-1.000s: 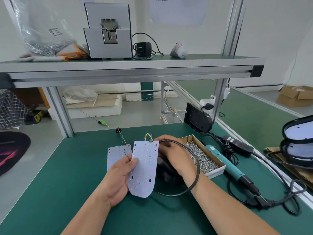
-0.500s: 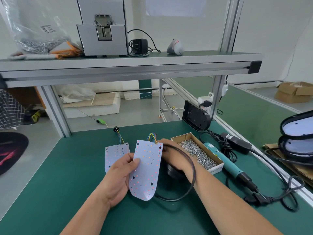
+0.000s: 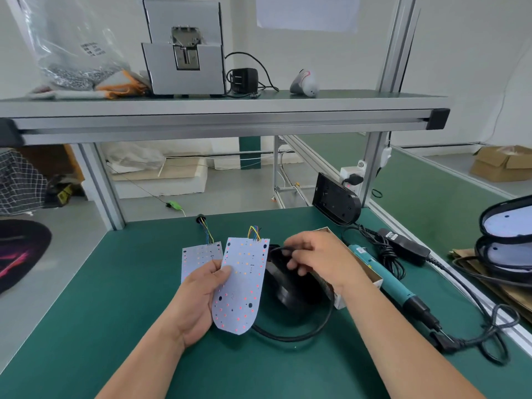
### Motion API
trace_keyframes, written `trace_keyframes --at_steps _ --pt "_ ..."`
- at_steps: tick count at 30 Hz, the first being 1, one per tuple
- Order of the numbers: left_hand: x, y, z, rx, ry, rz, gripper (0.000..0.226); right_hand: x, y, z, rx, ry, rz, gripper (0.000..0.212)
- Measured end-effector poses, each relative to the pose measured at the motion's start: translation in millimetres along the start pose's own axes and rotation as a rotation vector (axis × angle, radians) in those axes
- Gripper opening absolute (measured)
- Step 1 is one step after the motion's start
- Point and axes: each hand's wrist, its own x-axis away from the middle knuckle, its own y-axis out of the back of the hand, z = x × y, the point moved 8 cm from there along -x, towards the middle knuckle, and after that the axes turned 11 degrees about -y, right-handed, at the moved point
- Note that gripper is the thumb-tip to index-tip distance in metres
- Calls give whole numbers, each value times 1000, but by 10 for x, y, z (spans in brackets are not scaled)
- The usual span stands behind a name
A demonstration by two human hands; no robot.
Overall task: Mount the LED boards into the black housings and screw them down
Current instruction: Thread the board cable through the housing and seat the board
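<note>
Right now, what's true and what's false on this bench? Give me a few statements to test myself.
1. The left hand holds an LED board. True.
2. The right hand grips the teal screwdriver. False: the teal screwdriver lies on the table; the right hand pinches a black cable over the black housing.
3. A second LED board lies on the table. True.
4. The held LED board is screwed into the black housing. False: it is held up beside the housing.

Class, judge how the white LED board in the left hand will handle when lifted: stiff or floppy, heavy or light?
Probably stiff: the LED board looks flat though the left hand holds only one edge. Likely light: thumb and fingers alone carry it. Its coloured wires look floppy and could snag.
</note>
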Motion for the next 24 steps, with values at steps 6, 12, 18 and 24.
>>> trace_keyframes --at_steps 6,12,18,24 --pt "12 -50 -75 -63 -62 5 40 101 -312 185 616 158 -77 32" --pt "56 -116 -102 -128 -71 -48 24 241 -349 106 44 34 161 68" --pt "96 -252 -152 -184 -86 31 25 193 -443 116 51 152 158 24" --pt "76 -184 -180 -65 -2 100 38 198 -355 93 -291 45 176 21"
